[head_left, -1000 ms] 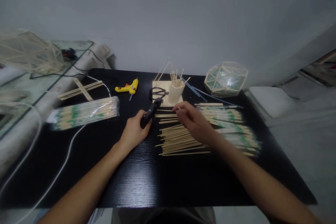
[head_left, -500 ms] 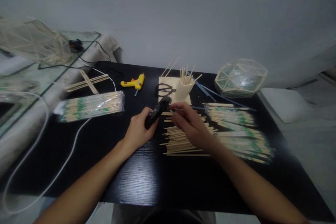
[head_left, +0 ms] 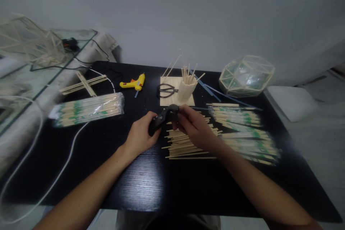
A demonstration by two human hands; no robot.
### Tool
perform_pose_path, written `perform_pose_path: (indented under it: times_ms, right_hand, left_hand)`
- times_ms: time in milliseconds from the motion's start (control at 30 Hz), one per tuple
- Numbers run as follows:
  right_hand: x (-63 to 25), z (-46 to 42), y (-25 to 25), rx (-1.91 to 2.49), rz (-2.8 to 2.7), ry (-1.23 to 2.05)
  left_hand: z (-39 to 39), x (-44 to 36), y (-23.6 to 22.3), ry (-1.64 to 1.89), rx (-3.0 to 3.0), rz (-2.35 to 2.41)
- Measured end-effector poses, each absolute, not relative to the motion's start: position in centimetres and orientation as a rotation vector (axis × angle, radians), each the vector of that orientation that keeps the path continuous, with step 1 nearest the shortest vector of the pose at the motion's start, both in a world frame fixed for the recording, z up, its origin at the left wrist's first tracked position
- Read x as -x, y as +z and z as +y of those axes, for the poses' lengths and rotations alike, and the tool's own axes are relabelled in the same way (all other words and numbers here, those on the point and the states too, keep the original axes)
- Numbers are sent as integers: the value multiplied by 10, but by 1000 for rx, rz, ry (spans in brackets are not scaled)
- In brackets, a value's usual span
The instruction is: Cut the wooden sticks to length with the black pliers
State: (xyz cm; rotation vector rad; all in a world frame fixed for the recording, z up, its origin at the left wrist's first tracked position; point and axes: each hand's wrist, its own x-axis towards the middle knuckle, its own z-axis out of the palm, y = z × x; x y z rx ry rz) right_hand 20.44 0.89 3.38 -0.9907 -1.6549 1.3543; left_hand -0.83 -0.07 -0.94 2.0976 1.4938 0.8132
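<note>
Above the middle of the black table, my left hand [head_left: 140, 131] is wrapped round a black curved hand tool [head_left: 159, 121], whose exact kind I cannot make out. Its rounded far end points up and right, against the closed fingers of my right hand [head_left: 192, 124]. Thumb and fingers there are pinched at that end; anything small between them is hidden. Loose wooden sticks [head_left: 183, 145] lie in a spread pile below my right hand. Just beyond the hands, black-handled scissors [head_left: 167, 91] rest on a pale wooden board [head_left: 169, 102] beside a stick-filled wooden holder [head_left: 185, 93].
A yellow glue gun [head_left: 133, 83] and a wrapped stick bundle [head_left: 88, 109] lie left, near crossed sticks [head_left: 86, 83] and a white cable [head_left: 72, 147]. More stick packs [head_left: 248, 143] lie right. A faceted stick-framed form [head_left: 246, 75] stands at the back right.
My right fingers have closed in on the tool's far end, and the tool has tilted flatter. The stick tip seen at those fingers earlier is out of sight. The view has shifted slightly.
</note>
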Motion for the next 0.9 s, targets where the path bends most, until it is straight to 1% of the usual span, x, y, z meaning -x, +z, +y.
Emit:
perform_pose_path:
  times_ms: [233,500,900]
  right_hand:
    - [-204,9,39,1016,-1769,1306]
    - [-206,9,33,1030,-1763,1323]
    - [-208,10,35,1064,-1832,1273]
  left_hand:
    - [-1,10,-10,828,-2128,1494]
    - [-1,9,-9,783,-2131,1547]
    - [0,8,-12,810,-2201,1577]
